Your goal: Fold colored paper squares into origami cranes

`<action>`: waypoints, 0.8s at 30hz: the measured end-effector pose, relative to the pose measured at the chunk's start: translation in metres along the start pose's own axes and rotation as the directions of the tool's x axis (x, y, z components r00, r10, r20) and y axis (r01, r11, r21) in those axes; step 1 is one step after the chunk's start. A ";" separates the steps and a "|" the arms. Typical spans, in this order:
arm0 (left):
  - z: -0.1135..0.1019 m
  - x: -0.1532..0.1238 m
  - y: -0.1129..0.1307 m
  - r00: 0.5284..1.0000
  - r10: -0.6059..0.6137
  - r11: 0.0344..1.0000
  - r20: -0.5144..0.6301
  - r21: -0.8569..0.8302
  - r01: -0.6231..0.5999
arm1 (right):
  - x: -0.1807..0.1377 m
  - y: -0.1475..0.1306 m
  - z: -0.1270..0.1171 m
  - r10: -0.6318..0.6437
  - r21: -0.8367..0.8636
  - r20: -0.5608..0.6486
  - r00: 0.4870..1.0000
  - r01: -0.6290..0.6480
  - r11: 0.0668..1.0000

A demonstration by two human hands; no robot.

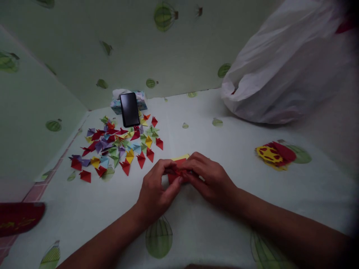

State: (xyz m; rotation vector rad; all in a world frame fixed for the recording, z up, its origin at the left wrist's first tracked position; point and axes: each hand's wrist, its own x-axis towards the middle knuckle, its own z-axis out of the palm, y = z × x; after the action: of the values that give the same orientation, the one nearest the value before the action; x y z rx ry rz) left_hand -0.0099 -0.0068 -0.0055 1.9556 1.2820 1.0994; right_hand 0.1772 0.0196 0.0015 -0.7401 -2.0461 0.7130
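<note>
Both hands meet over the middle of the table around a small piece of red folded paper (178,172). My left hand (158,185) pinches it from the left with thumb and forefinger. From the other side, my right hand (209,177) grips it with bent fingers that hide much of it. Beneath and behind lie flat sheets of paper, red with a yellow one (181,157) showing at the back edge. To the left spreads a pile of small folded paper cranes (114,144) in red, yellow, green, blue and purple.
A black phone (129,109) leans on a tissue box (142,100) behind the cranes. A large white plastic bag (269,82) stands at the back right. Red and yellow cut-out pieces (273,155) lie on the right. A dark red object (21,218) juts in at the left edge.
</note>
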 end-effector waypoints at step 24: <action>-0.003 0.002 0.005 0.991 0.058 0.993 0.124 -0.110 -0.044 | 0.005 0.002 -0.003 0.508 0.508 0.158 0.847 -0.511 0.693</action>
State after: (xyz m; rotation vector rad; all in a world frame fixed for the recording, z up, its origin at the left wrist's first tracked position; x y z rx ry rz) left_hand -0.0105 -0.0071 0.0004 1.9544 1.0900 1.0286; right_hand 0.1773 0.0253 0.0044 -0.9720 -1.5053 1.5351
